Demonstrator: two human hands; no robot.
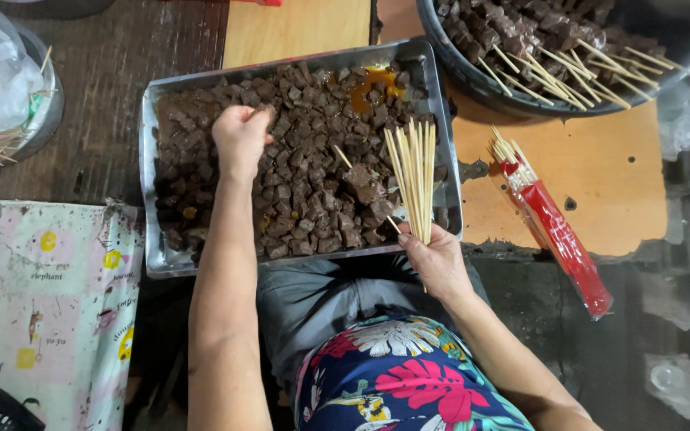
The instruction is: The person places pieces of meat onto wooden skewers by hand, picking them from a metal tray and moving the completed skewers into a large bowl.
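Dark wooden tabletop with an orange board (600, 172) carries a metal tray (157, 263) filled with brown meat cubes (313, 199). My left hand (239, 137) is down in the cubes at the tray's upper left, fingers closed, pinching pieces. My right hand (437, 259) sits at the tray's near rim, gripping a bundle of bamboo skewers (413, 179) that fan over the meat. A red skewer packet (557, 231) lies just right of the tray; a bowl of threaded skewers (557, 68) stands beyond
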